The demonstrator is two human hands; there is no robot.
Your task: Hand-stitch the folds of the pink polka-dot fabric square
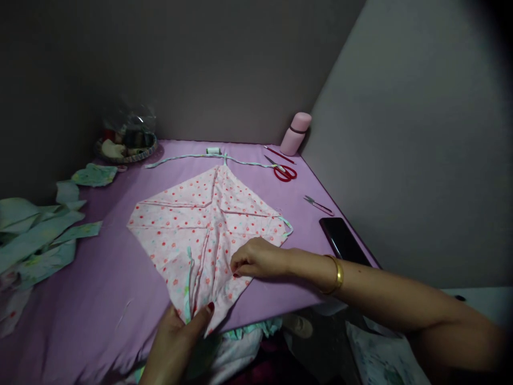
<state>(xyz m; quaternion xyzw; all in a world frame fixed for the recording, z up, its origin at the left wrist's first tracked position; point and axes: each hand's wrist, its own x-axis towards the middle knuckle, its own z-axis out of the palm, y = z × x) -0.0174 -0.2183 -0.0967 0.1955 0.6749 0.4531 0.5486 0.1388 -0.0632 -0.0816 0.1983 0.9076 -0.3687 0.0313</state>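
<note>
A pink floral fabric piece [200,224], diamond shaped with stitched seams and a pale green trim strip, lies flat on the purple tabletop [100,289]. My left hand [176,342] pinches the fabric's near corner at the table's front edge, thumb on top. My right hand [256,259], with a gold bangle on the wrist, rests on the fabric's right side with fingers curled and pressed onto the cloth.
Red scissors [284,171], a red pencil [279,155], small snips [318,205] and a black phone [343,240] lie at the right. A pink bottle [295,133], white thread spool [213,151] and sewing basket [126,144] stand at the back. Green fabric scraps [36,235] are piled at the left.
</note>
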